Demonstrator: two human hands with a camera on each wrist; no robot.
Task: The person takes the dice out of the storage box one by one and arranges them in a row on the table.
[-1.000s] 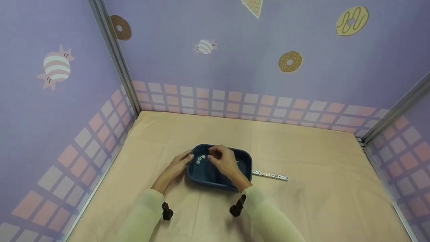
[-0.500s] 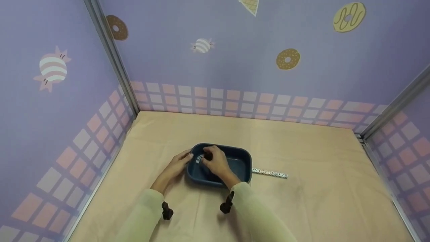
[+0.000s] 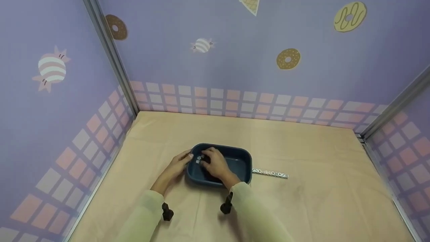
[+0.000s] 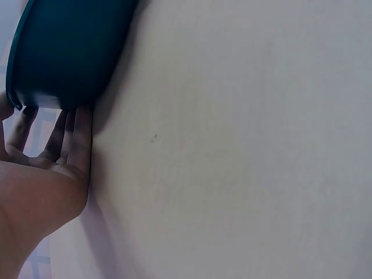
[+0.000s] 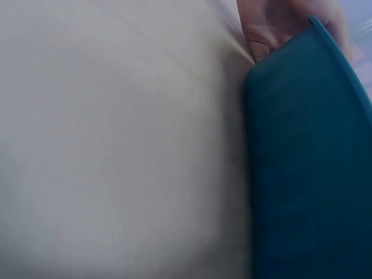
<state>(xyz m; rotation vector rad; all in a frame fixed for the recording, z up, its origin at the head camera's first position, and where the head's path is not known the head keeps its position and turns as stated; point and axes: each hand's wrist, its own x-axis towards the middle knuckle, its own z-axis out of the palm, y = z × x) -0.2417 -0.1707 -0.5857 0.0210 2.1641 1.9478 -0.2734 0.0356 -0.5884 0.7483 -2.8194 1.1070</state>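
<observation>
A dark blue rectangular tray (image 3: 239, 167) sits on the cloth, with several small white dice-like cubes (image 3: 198, 159) inside near its left end. My left hand (image 3: 176, 167) holds the tray's left end, thumb at the rim. In the left wrist view the fingers (image 4: 81, 136) lie along the outside of the wall. My right hand (image 3: 216, 164) reaches into the tray, its bent index finger and thumb apart right beside the cubes; the other fingers are hidden. The right wrist view shows mostly the tray's outer wall (image 5: 308, 157), with part of the left hand (image 5: 279, 26) beyond.
A straight row of small white patterned cubes (image 3: 270, 173) extends right from the tray's right side on the beige cloth (image 3: 319, 188). Purple walls (image 3: 235, 40) with printed sweets stand behind and at both sides. Both wrists carry small black mounts (image 3: 167, 212).
The right hand has moved left inside the tray, up to the white cubes, and its fingertips are lower now. The left hand and the tray have stayed in place.
</observation>
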